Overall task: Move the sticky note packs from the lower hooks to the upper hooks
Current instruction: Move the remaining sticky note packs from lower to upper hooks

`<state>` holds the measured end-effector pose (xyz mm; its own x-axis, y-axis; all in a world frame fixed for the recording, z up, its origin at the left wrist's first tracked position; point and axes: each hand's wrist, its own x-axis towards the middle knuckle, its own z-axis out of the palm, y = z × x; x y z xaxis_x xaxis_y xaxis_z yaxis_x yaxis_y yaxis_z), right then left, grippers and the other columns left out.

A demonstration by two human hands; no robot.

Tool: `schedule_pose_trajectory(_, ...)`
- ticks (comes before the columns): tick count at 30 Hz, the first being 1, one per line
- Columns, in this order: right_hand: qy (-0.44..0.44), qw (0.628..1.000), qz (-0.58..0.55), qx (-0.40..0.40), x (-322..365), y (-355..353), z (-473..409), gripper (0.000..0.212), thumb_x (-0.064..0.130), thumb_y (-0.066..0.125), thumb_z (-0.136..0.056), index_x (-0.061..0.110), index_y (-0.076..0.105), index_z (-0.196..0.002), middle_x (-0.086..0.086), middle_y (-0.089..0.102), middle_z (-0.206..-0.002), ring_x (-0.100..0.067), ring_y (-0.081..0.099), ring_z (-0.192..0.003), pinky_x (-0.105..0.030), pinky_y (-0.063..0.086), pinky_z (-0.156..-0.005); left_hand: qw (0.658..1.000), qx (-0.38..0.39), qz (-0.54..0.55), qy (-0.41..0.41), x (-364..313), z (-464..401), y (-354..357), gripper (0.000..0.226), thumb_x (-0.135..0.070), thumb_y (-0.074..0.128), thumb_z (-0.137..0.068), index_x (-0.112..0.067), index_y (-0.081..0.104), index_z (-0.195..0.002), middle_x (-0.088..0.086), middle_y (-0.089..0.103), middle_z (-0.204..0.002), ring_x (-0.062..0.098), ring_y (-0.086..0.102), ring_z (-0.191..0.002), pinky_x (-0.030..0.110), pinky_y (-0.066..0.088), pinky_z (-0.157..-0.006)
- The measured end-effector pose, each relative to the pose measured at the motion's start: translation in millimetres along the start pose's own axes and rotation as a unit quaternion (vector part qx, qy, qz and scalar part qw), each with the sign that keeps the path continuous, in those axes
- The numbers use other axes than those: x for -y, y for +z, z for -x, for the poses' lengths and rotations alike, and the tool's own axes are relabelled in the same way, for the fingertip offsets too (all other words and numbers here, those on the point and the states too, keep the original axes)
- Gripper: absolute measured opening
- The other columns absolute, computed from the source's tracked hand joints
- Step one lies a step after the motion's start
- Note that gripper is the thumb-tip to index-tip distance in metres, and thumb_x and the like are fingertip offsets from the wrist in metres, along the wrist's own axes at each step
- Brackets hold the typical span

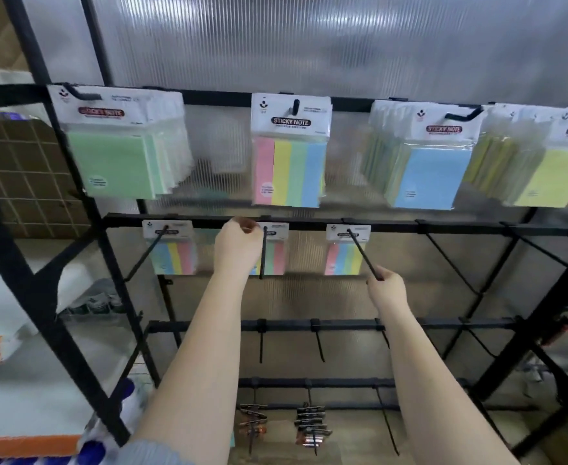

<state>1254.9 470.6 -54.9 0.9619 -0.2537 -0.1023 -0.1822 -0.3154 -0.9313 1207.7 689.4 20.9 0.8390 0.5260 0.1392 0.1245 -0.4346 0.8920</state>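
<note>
We pinch the middle pack (273,249) on the rack's lower bar with our left hand (239,245) while our right hand (386,287) grips the neighbouring hook's (363,255) tip, seemingly to steady it.

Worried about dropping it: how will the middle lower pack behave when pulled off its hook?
The pack is probably light and a bit floppy, a thin film bag on a card header. It may swing on the long hook. The left hand is at its header.
</note>
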Motion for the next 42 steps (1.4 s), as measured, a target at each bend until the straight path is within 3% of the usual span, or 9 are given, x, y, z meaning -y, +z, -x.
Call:
schedule_pose_trajectory(3, 0.011, 0.999, -0.013, 0.032, 10.0, 3.1, -26.4, 0.047, 0.012, 0.044, -0.099, 0.005, 0.035, -0.144, -0.012, 0.044, -0.144, -0.029, 0.044, -0.129, -0.034, 0.038, -0.103, 1.0, -0.012, 0.006, -0.021, 0.9, -7.1, 8.5, 0.022, -0.018, 0.049, -0.094, -0.011, 0.061, -0.11, -0.002, 0.058, -0.097, 0.011, 0.05, -0.078, 0.017, 0.034, -0.055)
schedule_pose_trajectory(6, 0.004, 0.998, -0.024, 0.057, 16.4, 10.0, -50.6, 0.051, 0.009, 0.046, -0.096, 0.002, 0.031, -0.145, -0.016, 0.049, -0.137, -0.033, 0.051, -0.121, -0.033, 0.043, -0.092, 0.998, -0.027, 0.03, -0.039, 3.8, -14.3, 14.8, 0.021, -0.018, 0.051, -0.093, -0.01, 0.063, -0.109, 0.002, 0.063, -0.107, 0.016, 0.053, -0.089, 0.023, 0.037, -0.072)
schedule_pose_trajectory(9, 0.003, 0.997, -0.025, 0.078, 19.1, 18.5, -70.0, 0.042, 0.012, 0.048, -0.096, 0.001, 0.044, -0.137, -0.02, 0.06, -0.122, -0.034, 0.061, -0.105, -0.037, 0.051, -0.085, 0.997, -0.041, 0.046, -0.051, 5.0, -19.1, 18.1, 0.019, -0.02, 0.053, -0.093, -0.01, 0.063, -0.106, 0.004, 0.064, -0.108, 0.019, 0.054, -0.091, 0.025, 0.037, -0.077)
schedule_pose_trajectory(12, 0.003, 0.999, -0.012, 0.04, 23.0, 23.0, -76.5, 0.038, 0.014, 0.046, -0.096, -0.002, 0.05, -0.131, -0.02, 0.06, -0.122, -0.034, 0.058, -0.11, -0.029, 0.043, -0.078, 0.997, -0.049, 0.028, -0.053, 5.6, -22.1, 18.8, 0.019, -0.022, 0.053, -0.094, -0.011, 0.063, -0.107, 0.001, 0.061, -0.1, 0.017, 0.053, -0.087, 0.024, 0.036, -0.073)
schedule_pose_trajectory(16, 0.028, 0.999, -0.028, 0.002, 20.2, 26.0, -81.4, 0.033, 0.013, 0.052, -0.094, -0.001, 0.055, -0.124, -0.019, 0.061, -0.12, -0.036, 0.058, -0.11, -0.033, 0.044, -0.082, 0.997, -0.059, 0.003, -0.046, 6.2, -24.2, 19.3, 0.017, -0.022, 0.052, -0.094, -0.013, 0.063, -0.104, -0.003, 0.059, -0.093, 0.007, 0.05, -0.067, 0.018, 0.035, -0.052)
schedule_pose_trajectory(20, 0.021, 0.999, -0.033, -0.025, 14.3, 26.9, -78.0, 0.032, 0.017, 0.057, -0.092, -0.002, 0.058, -0.118, -0.02, 0.062, -0.117, -0.036, 0.058, -0.11, -0.034, 0.045, -0.084, 0.997, -0.059, 0.0, -0.046, 6.5, -25.0, 21.6, 0.019, -0.022, 0.051, -0.094, -0.012, 0.063, -0.105, -0.002, 0.059, -0.095, 0.013, 0.051, -0.079, 0.023, 0.035, -0.067)
schedule_pose_trajectory(29, 0.03, 0.997, -0.047, -0.053, 17.2, 21.9, -61.6, 0.043, 0.024, 0.065, -0.089, -0.002, 0.051, -0.12, -0.02, 0.058, -0.12, -0.035, 0.056, -0.109, -0.03, 0.039, -0.075, 0.998, -0.04, 0.007, -0.05, 5.4, -23.8, 26.3, 0.019, -0.02, 0.05, -0.093, -0.01, 0.063, -0.104, 0.003, 0.064, -0.098, 0.005, 0.048, -0.068, 0.02, 0.034, -0.053)
schedule_pose_trajectory(34, 0.01, 0.999, -0.047, -0.024, 18.0, 22.2, -53.7, 0.041, 0.027, 0.058, -0.093, 0.003, 0.054, -0.125, -0.017, 0.06, -0.121, -0.033, 0.056, -0.11, -0.035, 0.044, -0.08, 0.998, -0.037, 0.015, -0.052, 6.7, -21.7, 24.3, 0.02, -0.02, 0.054, -0.092, -0.009, 0.064, -0.106, 0.003, 0.064, -0.101, 0.017, 0.054, -0.087, 0.024, 0.035, -0.072)
schedule_pose_trajectory(42, -0.014, 0.992, -0.119, 0.027, 14.1, 9.6, -29.0, 0.024, 0.027, 0.055, -0.095, 0.009, 0.064, -0.106, -0.007, 0.063, -0.094, -0.023, 0.057, -0.088, -0.032, 0.046, -0.071, 0.999, -0.032, -0.021, -0.015, 6.3, -14.6, 19.7, 0.016, -0.02, 0.052, -0.093, -0.012, 0.062, -0.103, -0.001, 0.061, -0.095, 0.012, 0.051, -0.082, 0.023, 0.036, -0.064)
